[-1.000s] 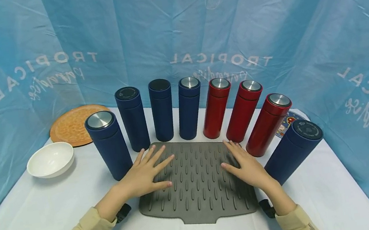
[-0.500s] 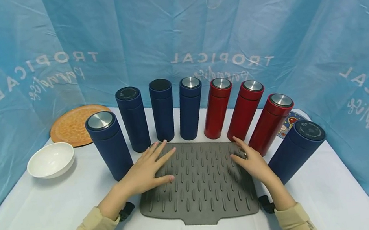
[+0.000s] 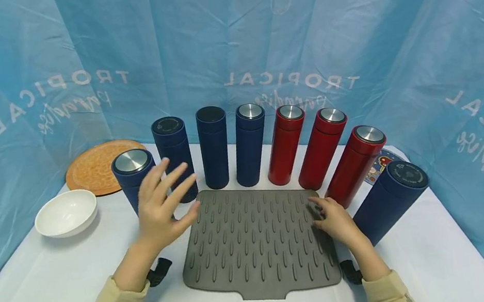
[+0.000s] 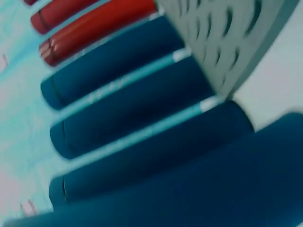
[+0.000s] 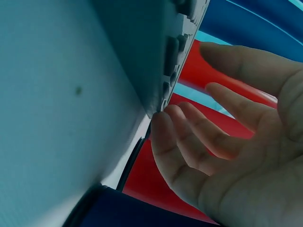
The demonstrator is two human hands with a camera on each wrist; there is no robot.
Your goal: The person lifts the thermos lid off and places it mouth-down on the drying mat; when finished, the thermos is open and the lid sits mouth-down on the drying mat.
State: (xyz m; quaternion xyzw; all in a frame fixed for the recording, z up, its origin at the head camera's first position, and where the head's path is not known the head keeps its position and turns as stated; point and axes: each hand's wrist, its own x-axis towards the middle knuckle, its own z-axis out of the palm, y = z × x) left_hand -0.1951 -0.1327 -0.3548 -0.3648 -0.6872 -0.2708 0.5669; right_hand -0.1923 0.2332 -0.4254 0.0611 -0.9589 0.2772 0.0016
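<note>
A dark grey ridged mat (image 3: 258, 242) lies on the white table. My left hand (image 3: 157, 213) is raised off the mat's left side, fingers spread, in front of the leftmost blue flask (image 3: 130, 175), partly hiding it. Nothing is in that hand. At the mat's right edge, my right hand (image 3: 337, 223) has bent fingers; the right wrist view shows its fingertips (image 5: 163, 124) at the mat's edge, the thumb well apart. Whether they press on the mat is hard to tell. Beside this hand stand a blue flask (image 3: 388, 205) and a red flask (image 3: 354, 168).
Upright flasks curve round the mat: more blue ones (image 3: 248, 147) and red ones (image 3: 286, 147) at the back. A white bowl (image 3: 66, 213) and a round orange-brown board (image 3: 94, 168) are on the left. A colourful patterned piece (image 3: 384, 161) lies behind the right flasks. A blue curtain (image 3: 206, 36) hangs behind.
My left hand has lifted off the mat and moved up and left, towards the leftmost blue flask. The right hand has shifted to the mat's right edge, its fingers bending more.
</note>
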